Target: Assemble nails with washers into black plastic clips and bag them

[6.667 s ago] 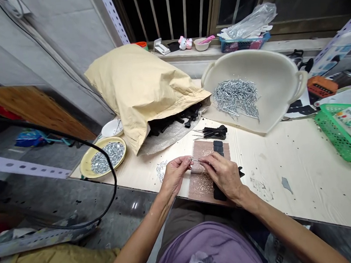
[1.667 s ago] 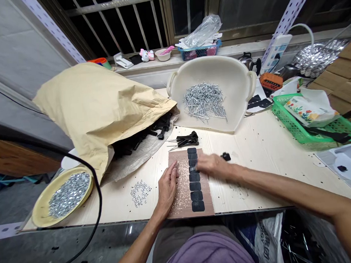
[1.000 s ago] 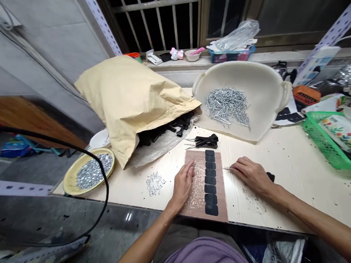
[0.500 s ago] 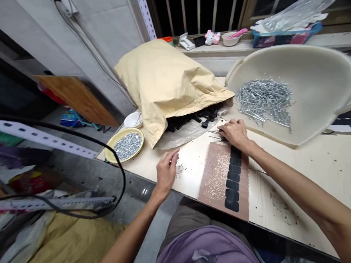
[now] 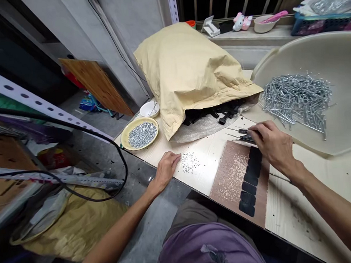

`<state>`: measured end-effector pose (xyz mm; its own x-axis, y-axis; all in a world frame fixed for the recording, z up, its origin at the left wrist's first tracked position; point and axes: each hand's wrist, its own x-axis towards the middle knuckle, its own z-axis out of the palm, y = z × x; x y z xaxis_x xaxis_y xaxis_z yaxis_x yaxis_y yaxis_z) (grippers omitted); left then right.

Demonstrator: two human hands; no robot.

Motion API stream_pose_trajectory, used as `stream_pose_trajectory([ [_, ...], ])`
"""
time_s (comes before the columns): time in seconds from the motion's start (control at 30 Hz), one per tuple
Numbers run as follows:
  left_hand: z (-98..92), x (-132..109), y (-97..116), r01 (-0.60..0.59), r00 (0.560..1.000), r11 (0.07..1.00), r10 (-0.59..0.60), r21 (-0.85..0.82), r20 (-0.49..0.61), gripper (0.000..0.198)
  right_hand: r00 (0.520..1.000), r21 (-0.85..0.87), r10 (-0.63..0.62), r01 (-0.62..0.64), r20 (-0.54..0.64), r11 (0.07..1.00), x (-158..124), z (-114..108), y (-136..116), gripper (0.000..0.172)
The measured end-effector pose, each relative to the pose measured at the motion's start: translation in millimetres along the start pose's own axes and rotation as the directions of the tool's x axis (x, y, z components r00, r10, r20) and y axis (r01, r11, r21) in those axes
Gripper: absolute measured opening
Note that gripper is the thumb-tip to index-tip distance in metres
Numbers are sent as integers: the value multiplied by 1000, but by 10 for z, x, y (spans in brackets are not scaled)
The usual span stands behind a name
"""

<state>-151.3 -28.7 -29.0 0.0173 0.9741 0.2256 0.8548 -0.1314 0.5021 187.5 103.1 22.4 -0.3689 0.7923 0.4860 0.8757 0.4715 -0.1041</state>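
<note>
Several slim black plastic parts with thin silvery metal rods (image 5: 246, 137) lie on the pale wooden counter (image 5: 321, 201), just beyond the far edge of a flat brown rectangular board (image 5: 225, 180). The right hand (image 5: 272, 145) is at them, its fingers narrow and touching the end of a black handle; whether they grip it firmly I cannot tell. The left hand (image 5: 167, 169) is bunched at the near-left edge of a loose scatter of tiny silvery pieces (image 5: 190, 162), fingers narrow too, though whether they pinch a piece cannot be told. The hands have just parted from the board, so the work now draws on two supplies at once, one for each hand. On the board, a column of black rounded rectangular pads (image 5: 249, 188) runs beside pale worn flecks, and a thin metal rod (image 5: 276, 176) lies past its right edge, partly under the right forearm. A second ago the left hand rested on the board and the right hand held a thin metal piece to its right; the view has since swung leftward. Further out stand a round yellow dish (image 5: 124, 140) of silvery bits, a bulging tan paper sack (image 5: 189, 66) open on black parts, and a cream plastic basin (image 5: 343, 59) heaped with metal pins.
</note>
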Motion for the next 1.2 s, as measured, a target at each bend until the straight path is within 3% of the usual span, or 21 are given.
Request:
stream_pose_trajectory([
  [0.27, 92, 138, -131, -116, 992, 977, 106, 180, 64, 28, 996, 128, -88, 88, -7, 988, -397, -81, -361, 23],
  [0.4, 75, 198, -128, -155, 985, 972, 138, 179, 105, 28, 995, 158, -98, 96, 3, 983, -520, -78, -431, 22],
  [0.53, 39, 243, -88, -116, 988, 992, 112, 39, 105, 22, 994, 207, -106, 107, -15, 973, -571, -126, -548, 20],
  [0.63, 48, 274, 36, 13, 1000, 980, -8, -201, 25, 17, 997, 286, -81, 81, -14, 955, -588, -173, -707, 19],
  [0.7, 86, 300, 206, 175, 982, 872, -189, -458, 16, 20, 998, 357, -70, 67, -5, 932, -591, -193, -830, 20],
  [0.77, 144, 333, 439, 344, 921, 621, -368, -704, 125, 27, 997, 401, -71, 55, 23, 914, -581, -197, -938, 24],
  [0.83, 207, 370, 696, 393, 880, 387, -421, -834, 220, 31, 996, 413, -63, 33, 59, 910, -561, -191, -1010, 27],
  [0.9, 267, 408, 925, 389, 871, 248, -414, -887, 266, 32, 996, 410, -43, 6, 81, 912, -539, -183, -1034, 28],
  [1.03, 364, 471, 1200, 330, 893, 132, -366, -935, 264, 29, 996, 380, -9, -26, 92, 925, -533, -182, -974, 28],
  [1.2, 408, 497, 1315, 340, 886, 76, -360, -937, 293, 27, 997, 333, 9, -35, 77, 942, -592, -173, -876, 26],
])
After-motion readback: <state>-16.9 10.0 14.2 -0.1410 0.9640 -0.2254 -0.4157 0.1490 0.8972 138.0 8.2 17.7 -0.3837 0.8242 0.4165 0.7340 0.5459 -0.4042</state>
